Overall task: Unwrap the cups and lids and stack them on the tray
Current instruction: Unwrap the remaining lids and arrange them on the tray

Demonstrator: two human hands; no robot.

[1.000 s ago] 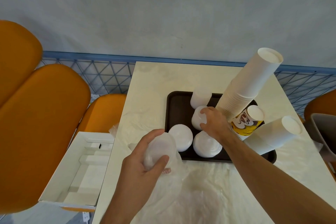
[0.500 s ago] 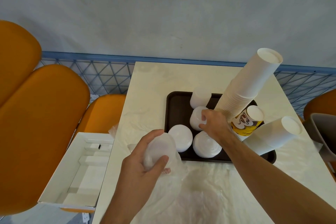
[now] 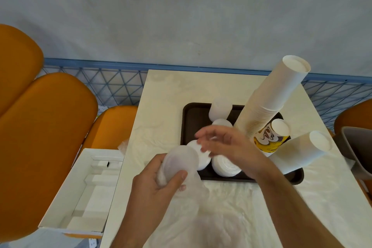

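My left hand grips a stack of white lids still in its clear plastic wrap, just in front of the dark tray. My right hand hovers over the tray's near left part, fingers spread and blurred, holding nothing. On the tray stand several lid stacks and a taller one at the back. A tall leaning stack of white cups, a yellow printed cup stack and a shorter white cup stack fill the tray's right side.
Crumpled clear wrap covers the near part of the pale table. An open white box sits left of the table on orange chairs. A grey bin stands at the right edge. A blue wire fence runs behind.
My right hand has left the lid stack in the middle of the tray and moved back toward the wrapped lids. My left hand has lifted its wrapped stack slightly toward the tray.
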